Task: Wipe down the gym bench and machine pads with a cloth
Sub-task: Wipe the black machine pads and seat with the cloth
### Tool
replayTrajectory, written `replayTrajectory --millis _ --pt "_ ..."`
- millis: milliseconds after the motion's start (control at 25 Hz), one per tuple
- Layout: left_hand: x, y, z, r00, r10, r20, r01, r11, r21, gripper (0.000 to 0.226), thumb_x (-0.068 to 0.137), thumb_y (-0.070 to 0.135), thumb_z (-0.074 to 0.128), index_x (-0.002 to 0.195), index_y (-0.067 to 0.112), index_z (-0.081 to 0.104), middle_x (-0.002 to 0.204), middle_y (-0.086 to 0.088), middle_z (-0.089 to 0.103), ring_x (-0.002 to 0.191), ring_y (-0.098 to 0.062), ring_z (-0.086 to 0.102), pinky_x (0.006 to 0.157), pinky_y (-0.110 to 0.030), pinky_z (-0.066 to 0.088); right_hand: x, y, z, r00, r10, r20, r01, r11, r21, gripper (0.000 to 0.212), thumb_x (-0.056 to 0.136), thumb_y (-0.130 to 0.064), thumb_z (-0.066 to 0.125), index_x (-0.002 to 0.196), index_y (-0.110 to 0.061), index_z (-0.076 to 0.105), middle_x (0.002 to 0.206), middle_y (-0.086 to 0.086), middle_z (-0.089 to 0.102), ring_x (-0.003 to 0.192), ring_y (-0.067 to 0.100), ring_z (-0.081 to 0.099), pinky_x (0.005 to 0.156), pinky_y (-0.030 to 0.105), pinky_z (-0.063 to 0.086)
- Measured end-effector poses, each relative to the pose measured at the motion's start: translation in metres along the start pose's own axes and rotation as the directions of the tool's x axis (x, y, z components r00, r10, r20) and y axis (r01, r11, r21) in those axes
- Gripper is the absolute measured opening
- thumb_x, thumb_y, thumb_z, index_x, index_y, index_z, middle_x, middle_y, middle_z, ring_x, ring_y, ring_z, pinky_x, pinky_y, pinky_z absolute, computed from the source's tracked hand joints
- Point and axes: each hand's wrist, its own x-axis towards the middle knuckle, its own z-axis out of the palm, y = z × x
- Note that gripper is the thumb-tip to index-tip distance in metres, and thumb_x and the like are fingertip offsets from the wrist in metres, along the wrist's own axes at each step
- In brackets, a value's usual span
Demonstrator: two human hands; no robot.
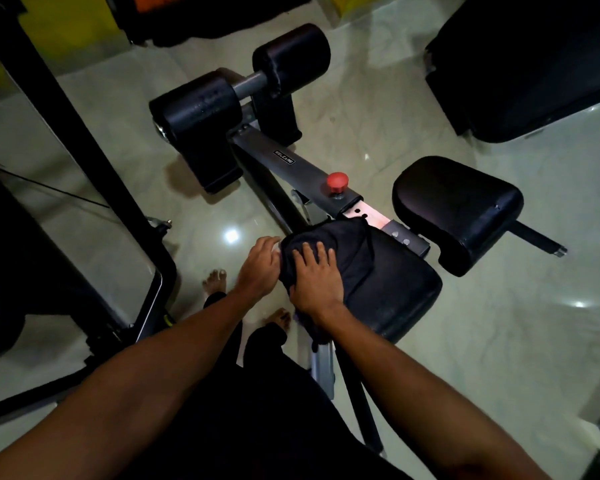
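Head view, looking down at an exercise machine on a pale glossy tiled floor (499,341). A dark, crumpled cloth (340,251) lies on the near-left corner of a black padded vinyl seat pad (402,299), draped over the pad's left edge. The right hand (317,278) rests palm-down on the cloth, its grip apart, fingers straight and spread, pressing the fabric against the pad. The left hand (260,265) lies just beside it at the cloth's left edge, fingers bent downward; whether its grip is clamped on the fabric cannot be told. Beyond the seat, a grey steel frame bar (284,161) carries a round red knob (337,181) and leads to two black cylindrical roller pads (194,109) (291,57) joined by a grey axle. A second black rounded pad (458,209) stands to the right of the bar, apart from the cloth. Two bare feet (215,280) stand on the floor below the left hand.
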Motion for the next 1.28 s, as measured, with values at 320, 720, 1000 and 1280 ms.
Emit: replayTrajectory --millis 320,720,1000,1280 --pt "0.034 0.026 -0.047 0.994 0.075 0.078 -0.081 0.994 0.078 0.037 0.106 0.019 0.039 0.140 0.012 0.051 0.143 -0.007 0.047 0.131 -0.023 0.046 0.109 -0.034 0.035 0.052 0.032 -0.033 0.974 0.199 -0.110 -0.160 0.944 0.290 0.038 0.089 -0.025 0.058 0.124 -0.011 0.063 0.127 0.012 0.062 0.115 0.036 0.059 0.095 0.041 0.047" --pt "0.079 0.140 -0.003 0.943 0.213 0.257 -0.257 0.955 0.151 0.037 0.106 0.024 0.039 0.140 0.013 0.049 0.143 -0.008 0.045 0.130 -0.027 0.046 0.108 -0.037 0.036 0.025 0.143 -0.089 0.810 0.510 -0.290 -0.361 0.823 0.439 0.048 0.084 -0.026 0.066 0.129 -0.023 0.052 0.132 0.010 0.042 0.100 0.038 0.058 0.073 0.046 0.052" --pt "0.110 0.193 0.052 0.912 0.310 0.268 -0.356 0.923 0.145 0.036 0.105 0.018 0.039 0.138 0.008 0.052 0.139 -0.013 0.049 0.131 -0.026 0.044 0.108 -0.030 0.031 0.036 0.217 -0.095 0.743 0.573 -0.346 -0.471 0.815 0.338 0.047 0.087 -0.022 0.066 0.133 -0.021 0.056 0.146 0.012 0.039 0.126 0.040 0.045 0.092 0.049 0.049" --pt "0.141 0.206 0.090 0.904 0.271 0.330 -0.335 0.930 0.153 0.037 0.107 0.024 0.039 0.141 0.013 0.050 0.142 -0.009 0.048 0.130 -0.023 0.047 0.110 -0.031 0.034 0.056 0.223 -0.052 0.803 0.374 -0.465 -0.364 0.924 0.117 0.046 0.085 -0.038 0.071 0.128 -0.024 0.066 0.126 0.008 0.063 0.116 0.033 0.056 0.099 0.047 0.035"
